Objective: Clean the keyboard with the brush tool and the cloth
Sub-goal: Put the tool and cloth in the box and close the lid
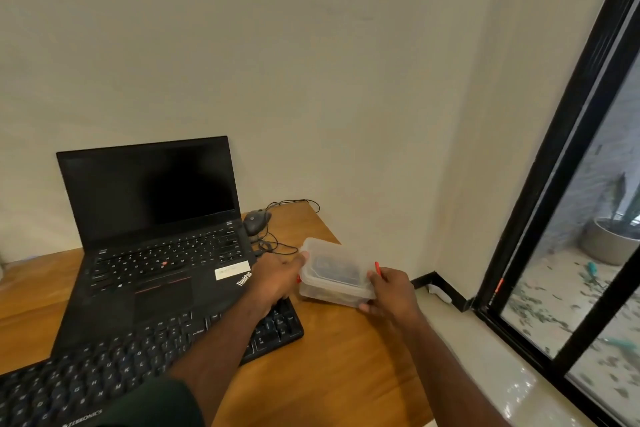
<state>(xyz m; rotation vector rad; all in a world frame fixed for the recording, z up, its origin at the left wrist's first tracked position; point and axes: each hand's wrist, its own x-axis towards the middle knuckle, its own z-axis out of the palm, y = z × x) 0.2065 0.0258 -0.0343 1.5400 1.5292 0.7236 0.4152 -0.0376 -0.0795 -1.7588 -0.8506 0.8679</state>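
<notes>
A black external keyboard [104, 371] lies along the front of the wooden table [332, 354], under my left forearm. To its right stands a translucent plastic box [334, 270] with red clips and dark items inside that I cannot make out. My left hand [277, 277] holds the box's left end. My right hand [391, 291] grips its right end, thumb by a raised red clip [377, 268]. No brush or cloth shows on its own.
An open black laptop [156, 236] with a dark screen sits behind the keyboard. A grey wired mouse [256, 221] and its cable lie at the back. The table's right edge drops to a tiled floor [491, 357] beside a black-framed glass door [568, 218].
</notes>
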